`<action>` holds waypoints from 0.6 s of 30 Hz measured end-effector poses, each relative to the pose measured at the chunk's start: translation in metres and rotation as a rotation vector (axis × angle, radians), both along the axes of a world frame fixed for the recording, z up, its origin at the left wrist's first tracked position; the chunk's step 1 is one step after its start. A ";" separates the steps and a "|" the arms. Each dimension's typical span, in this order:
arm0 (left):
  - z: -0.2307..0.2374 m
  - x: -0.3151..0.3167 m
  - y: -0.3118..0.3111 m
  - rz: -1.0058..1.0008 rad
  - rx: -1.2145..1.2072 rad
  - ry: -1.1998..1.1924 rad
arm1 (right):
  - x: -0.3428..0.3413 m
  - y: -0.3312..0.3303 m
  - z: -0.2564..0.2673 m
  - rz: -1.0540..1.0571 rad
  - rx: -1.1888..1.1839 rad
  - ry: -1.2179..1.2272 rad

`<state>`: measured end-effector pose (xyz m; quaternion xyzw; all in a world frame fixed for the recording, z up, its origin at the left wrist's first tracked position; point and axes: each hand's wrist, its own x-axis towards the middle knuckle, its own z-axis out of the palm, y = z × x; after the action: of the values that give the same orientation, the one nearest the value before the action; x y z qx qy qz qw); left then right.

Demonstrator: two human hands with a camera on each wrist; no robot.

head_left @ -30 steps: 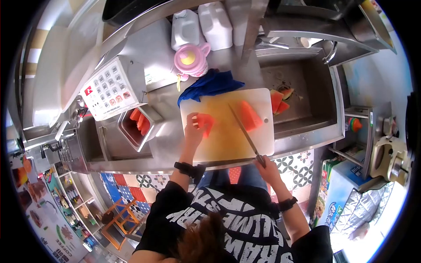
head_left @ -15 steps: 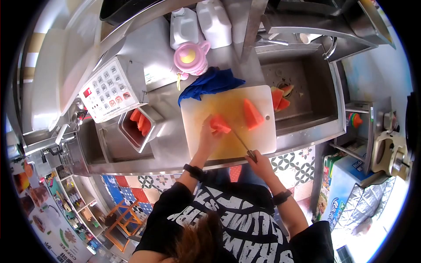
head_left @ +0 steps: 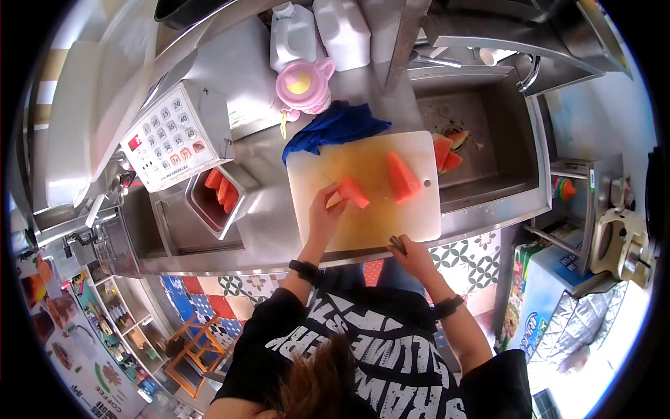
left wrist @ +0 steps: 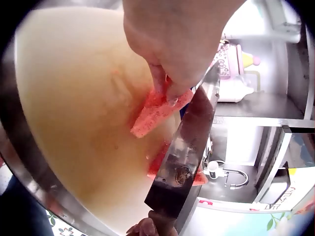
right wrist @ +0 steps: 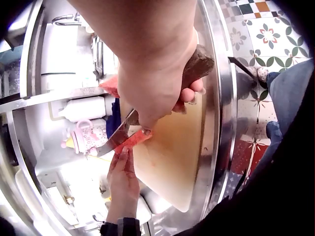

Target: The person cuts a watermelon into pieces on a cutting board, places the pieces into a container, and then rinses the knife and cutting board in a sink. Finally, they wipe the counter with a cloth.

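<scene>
In the head view my left hand [head_left: 324, 215] pinches a red watermelon piece [head_left: 354, 193] over the middle of the white cutting board [head_left: 412, 227]. The left wrist view shows thumb and fingers on that watermelon piece [left wrist: 156, 114]. My right hand [head_left: 417, 260] grips the dark handle [right wrist: 198, 64] of a knife at the board's near edge. Its broad blade [left wrist: 184, 152] stands close beside the held piece, on the side away from the left hand's thumb. A larger watermelon wedge [head_left: 403, 178] lies on the board to the right.
A metal container [head_left: 241, 202] of watermelon pieces stands left of the board. Behind lie a blue cloth [head_left: 335, 129], a pink cup [head_left: 303, 87] and white jugs [head_left: 293, 35]. Melon scraps [head_left: 447, 150] lie in the sink [head_left: 502, 174] at right.
My left hand has brought the watermelon piece rightward to the board's middle. The knife has swung left from beside the larger wedge to the held piece, my right hand shifting slightly left.
</scene>
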<state>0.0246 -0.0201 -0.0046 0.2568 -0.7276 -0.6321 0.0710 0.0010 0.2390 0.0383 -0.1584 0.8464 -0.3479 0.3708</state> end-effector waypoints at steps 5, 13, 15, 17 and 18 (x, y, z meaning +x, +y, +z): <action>0.005 -0.006 0.003 0.025 -0.009 -0.002 | -0.004 -0.001 0.000 0.009 0.041 0.014; 0.007 -0.012 0.005 0.006 -0.101 0.056 | -0.008 0.001 -0.004 -0.004 0.044 0.027; 0.014 -0.015 0.009 0.021 -0.046 0.061 | -0.006 0.002 -0.007 -0.021 0.026 0.038; 0.016 -0.016 0.011 0.024 -0.023 0.061 | -0.005 0.001 -0.006 -0.033 0.027 0.030; 0.013 -0.016 0.010 0.021 -0.027 0.061 | -0.005 0.001 -0.005 -0.039 0.028 0.026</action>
<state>0.0086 -0.0099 0.0087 0.2441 -0.7308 -0.6290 0.1034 -0.0039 0.2396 0.0335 -0.1412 0.8589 -0.3410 0.3552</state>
